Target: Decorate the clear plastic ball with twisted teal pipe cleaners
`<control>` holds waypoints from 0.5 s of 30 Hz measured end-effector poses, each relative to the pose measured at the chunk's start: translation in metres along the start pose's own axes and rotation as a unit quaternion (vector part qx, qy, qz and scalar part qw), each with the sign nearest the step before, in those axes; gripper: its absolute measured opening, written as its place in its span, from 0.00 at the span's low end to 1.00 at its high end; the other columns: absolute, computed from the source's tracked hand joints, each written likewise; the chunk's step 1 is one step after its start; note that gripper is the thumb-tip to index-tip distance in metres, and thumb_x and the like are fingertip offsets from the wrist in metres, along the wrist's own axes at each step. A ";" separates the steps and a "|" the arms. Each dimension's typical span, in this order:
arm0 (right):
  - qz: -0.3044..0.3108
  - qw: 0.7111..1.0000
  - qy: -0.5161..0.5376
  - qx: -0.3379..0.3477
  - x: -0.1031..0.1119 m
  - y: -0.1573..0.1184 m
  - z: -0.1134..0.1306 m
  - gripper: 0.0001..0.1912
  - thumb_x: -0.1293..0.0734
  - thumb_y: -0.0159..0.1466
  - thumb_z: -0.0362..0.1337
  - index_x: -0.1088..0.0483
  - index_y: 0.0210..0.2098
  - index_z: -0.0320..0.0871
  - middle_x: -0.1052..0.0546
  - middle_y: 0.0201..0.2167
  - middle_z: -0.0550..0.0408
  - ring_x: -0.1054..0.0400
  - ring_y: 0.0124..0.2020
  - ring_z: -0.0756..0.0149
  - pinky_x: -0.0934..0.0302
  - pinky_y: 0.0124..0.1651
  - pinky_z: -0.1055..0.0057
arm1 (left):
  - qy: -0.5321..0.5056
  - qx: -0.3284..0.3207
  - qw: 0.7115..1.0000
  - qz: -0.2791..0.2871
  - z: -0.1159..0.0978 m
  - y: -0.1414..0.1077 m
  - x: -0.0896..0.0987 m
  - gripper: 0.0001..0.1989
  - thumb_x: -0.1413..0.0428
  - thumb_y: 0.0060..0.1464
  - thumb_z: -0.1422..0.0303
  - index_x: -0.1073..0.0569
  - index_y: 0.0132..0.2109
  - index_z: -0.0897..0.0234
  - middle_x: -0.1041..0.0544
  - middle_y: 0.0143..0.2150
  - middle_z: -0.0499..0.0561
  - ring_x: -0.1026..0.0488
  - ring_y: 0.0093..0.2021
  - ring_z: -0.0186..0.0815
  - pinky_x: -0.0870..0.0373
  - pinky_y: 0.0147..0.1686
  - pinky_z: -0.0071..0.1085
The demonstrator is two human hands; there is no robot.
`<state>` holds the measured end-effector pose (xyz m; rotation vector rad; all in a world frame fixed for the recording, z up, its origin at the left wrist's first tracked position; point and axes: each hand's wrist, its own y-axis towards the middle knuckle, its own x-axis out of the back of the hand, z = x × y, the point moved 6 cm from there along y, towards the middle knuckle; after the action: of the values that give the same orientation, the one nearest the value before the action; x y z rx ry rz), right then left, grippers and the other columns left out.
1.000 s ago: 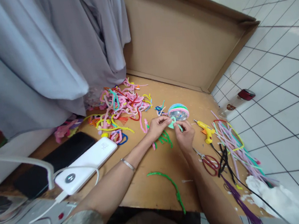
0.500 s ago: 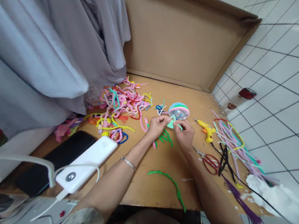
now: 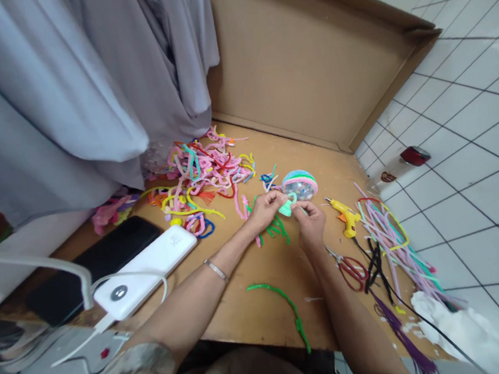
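My left hand (image 3: 267,211) pinches the left side of a mint-green coiled pipe cleaner (image 3: 285,208), which has a loop at its top. On its other side, the fingertips of my right hand (image 3: 311,222) are closed on the same piece. Just behind the hands rests a clear rounded container (image 3: 299,188) with blue, green and pink bands. Several green pipe cleaner pieces (image 3: 277,228) lie beneath my left hand. Closer to me, a long curved green pipe cleaner (image 3: 293,308) reaches the table's front edge.
A heap of mostly pink pipe cleaners (image 3: 211,170) lies at the back left, near a white power bank (image 3: 151,270) and black phone (image 3: 105,263). To the right are a yellow glue gun (image 3: 346,217), red-handled scissors (image 3: 353,272), straight pipe cleaners (image 3: 391,243) and a purple tassel (image 3: 403,331).
The mint-green piece has turned slightly, so its loop now stands up between my fingers. Both hands stay in almost the same place.
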<state>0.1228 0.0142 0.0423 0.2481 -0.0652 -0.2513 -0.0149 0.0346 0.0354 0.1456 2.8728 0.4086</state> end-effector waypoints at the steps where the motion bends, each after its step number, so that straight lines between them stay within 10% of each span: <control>1: 0.002 1.000 0.007 -0.007 0.000 0.001 -0.002 0.11 0.29 0.48 0.42 0.26 0.25 0.40 0.26 0.20 0.59 0.36 0.24 0.70 0.39 0.33 0.70 | -0.015 0.006 1.000 0.000 0.002 0.001 0.000 0.23 0.41 0.46 0.47 0.30 0.26 0.66 0.34 0.23 0.45 0.39 0.26 0.29 0.41 0.30 0.26; 15: 0.054 0.995 0.056 -0.055 -0.008 -0.001 -0.003 0.13 0.29 0.48 0.44 0.27 0.25 0.40 0.33 0.16 0.63 0.44 0.20 0.74 0.49 0.27 0.74 | -0.001 0.001 0.999 -0.037 0.000 -0.001 0.007 0.22 0.40 0.47 0.49 0.30 0.28 0.67 0.32 0.24 0.45 0.38 0.26 0.28 0.38 0.31 0.26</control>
<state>0.1148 0.0161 0.0387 0.1477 0.0455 -0.1331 -0.0213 0.0348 0.0336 0.0405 2.8667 0.3915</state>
